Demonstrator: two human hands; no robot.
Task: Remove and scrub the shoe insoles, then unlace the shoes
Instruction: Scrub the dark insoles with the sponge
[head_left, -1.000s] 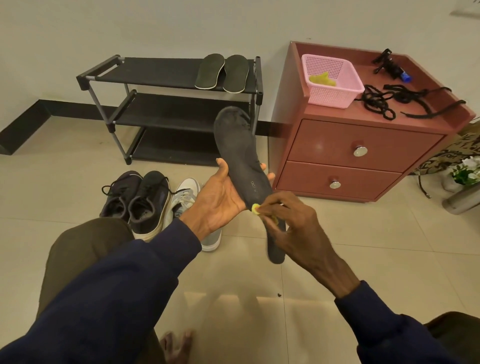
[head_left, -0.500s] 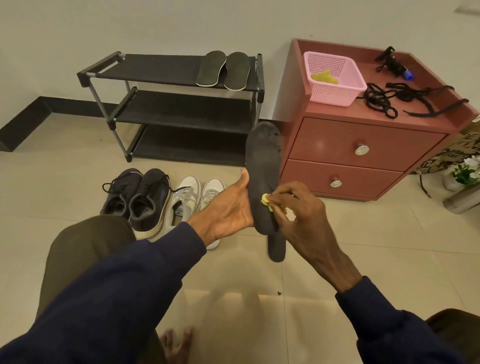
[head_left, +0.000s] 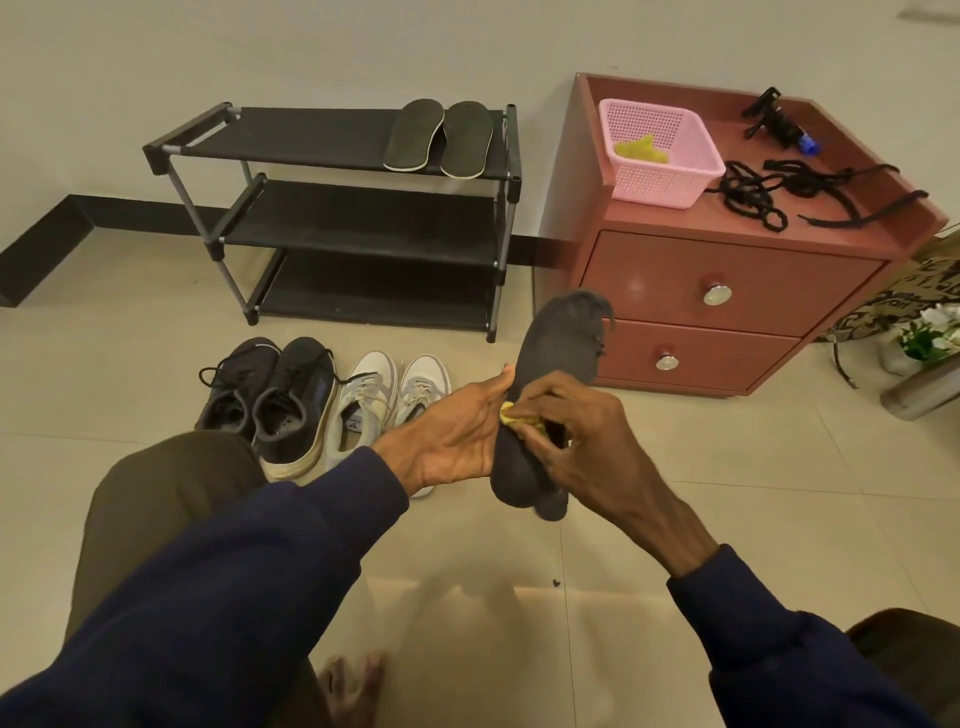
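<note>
Scrubbing seems midway: the left hand (head_left: 457, 431) grips a dark insole (head_left: 553, 358), thumb on its edge, fingers hidden behind; the right hand (head_left: 587, 441) pinches a yellow scrubber (head_left: 519, 418) against it. Two insoles (head_left: 439, 137) lie on the rack (head_left: 311, 140) at 11 o'clock. The black shoes (head_left: 291, 410) and white shoes (head_left: 363, 405) at 9 o'clock are not yet unlaced.

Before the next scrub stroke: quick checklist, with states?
1. Left hand holds the insole: ok.
2. Right hand pinches the yellow pad against it: ok.
3. Insole toe edge intact: not ok, ragged.
4. Insole surface clean: cannot tell.
5. Room on the shoe rack beside the two insoles: ok.
6. Black shoes unlaced: not ok, laces in.
</note>
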